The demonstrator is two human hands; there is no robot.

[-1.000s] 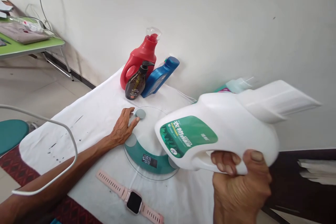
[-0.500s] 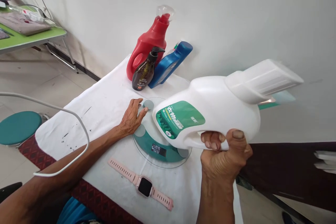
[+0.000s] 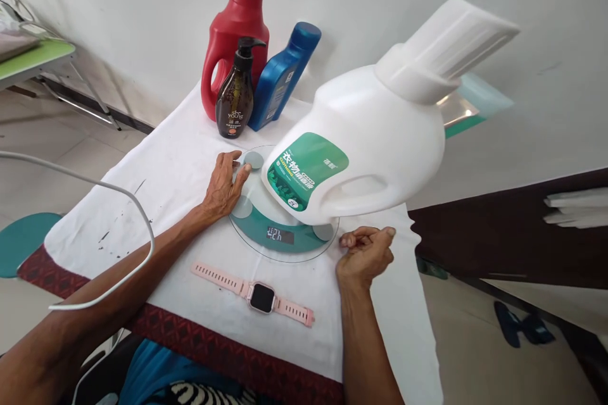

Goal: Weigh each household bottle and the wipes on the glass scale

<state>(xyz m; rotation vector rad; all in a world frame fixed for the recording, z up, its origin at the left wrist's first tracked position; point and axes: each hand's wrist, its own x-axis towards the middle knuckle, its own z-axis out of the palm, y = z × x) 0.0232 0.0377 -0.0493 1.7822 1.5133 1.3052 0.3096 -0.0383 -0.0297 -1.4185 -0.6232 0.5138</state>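
Observation:
A large white laundry detergent bottle [image 3: 361, 133] with a green label stands on the round glass scale [image 3: 256, 228], appearing to lean right in the head view. Lit digits show on the scale's small display [image 3: 280, 235]. My left hand [image 3: 224, 185] rests at the scale's left edge, thumb and fingers apart, holding nothing. Just below the bottle's handle is my right hand [image 3: 365, 254], clear of the bottle, with fingers loosely curled and thumb stretched out. A pink smartwatch [image 3: 261, 297] lies flat on the white cloth in front of the scale.
Behind the scale stand a red jug [image 3: 237, 19], a dark pump bottle [image 3: 235, 98] and a blue bottle [image 3: 285, 76], near the wall. A white cable [image 3: 137, 209] loops over my left forearm. A teal stool [image 3: 28, 243] and a green table [image 3: 38, 60] are at left.
My right hand has let go of the detergent bottle's handle and drawn down. The bottle now rests on the scale, and the display's digits have changed. The view has shifted.

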